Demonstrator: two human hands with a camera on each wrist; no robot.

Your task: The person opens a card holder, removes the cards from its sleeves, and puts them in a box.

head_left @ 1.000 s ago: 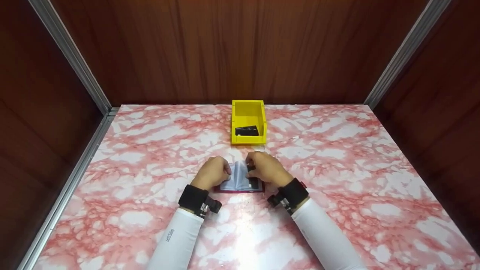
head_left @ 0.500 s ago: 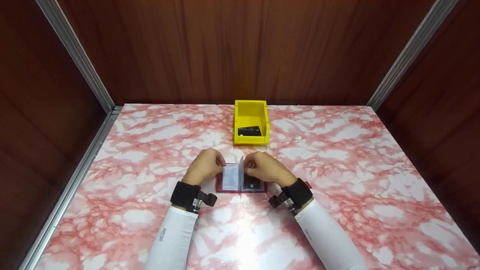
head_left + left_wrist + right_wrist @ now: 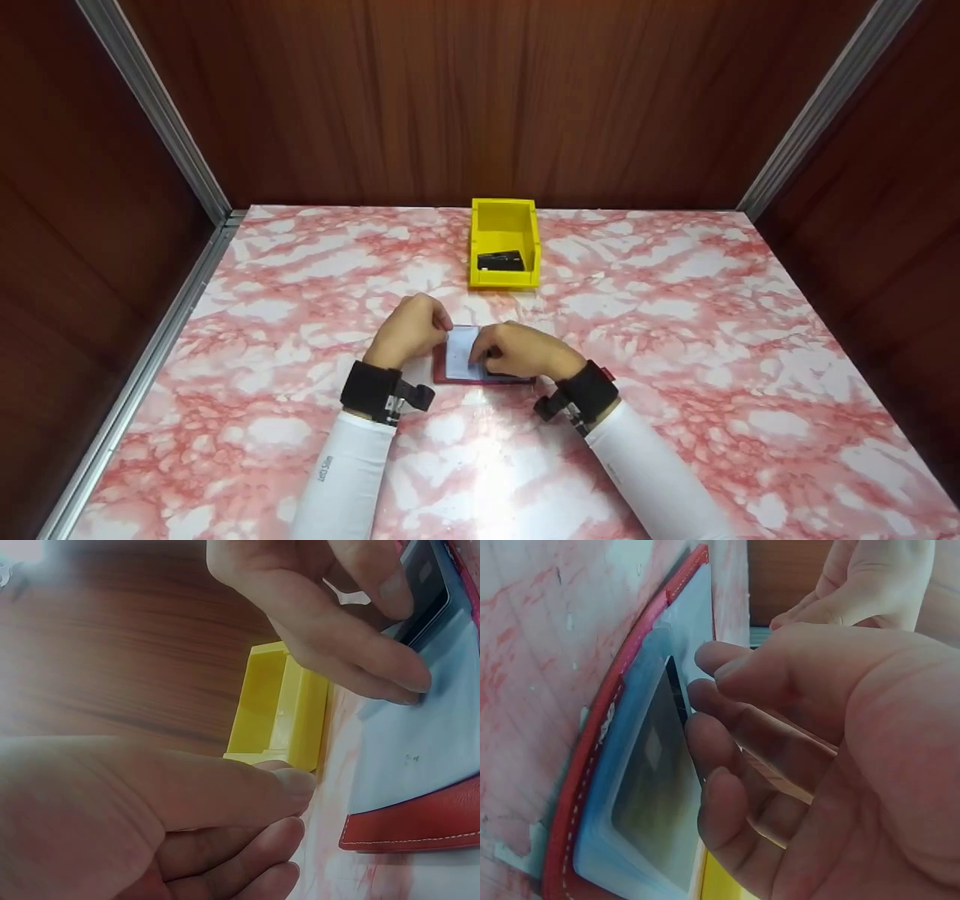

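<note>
A red card holder with clear plastic sleeves (image 3: 461, 351) lies spread on the marbled table. A black card (image 3: 656, 780) sits in a sleeve on its right side. My right hand (image 3: 529, 349) is over the holder, its fingertips touching the left page near the fold, fingers bent and relaxed. At the upper left corner of the holder is my left hand (image 3: 409, 330). In the left wrist view its thumb lies against loosely curled fingers with nothing visible between them, apart from the red cover (image 3: 409, 821).
Behind the holder stands a yellow bin (image 3: 505, 280) with black cards (image 3: 501, 261) inside. The pink and white marbled table (image 3: 675, 360) is bounded by brown wood-grain panels (image 3: 420, 97) at the back and both sides.
The raised sleeve page has gone over to the left and lies flat. My right hand moved left and down onto it; my left hand slid up and left from the page to the corner.
</note>
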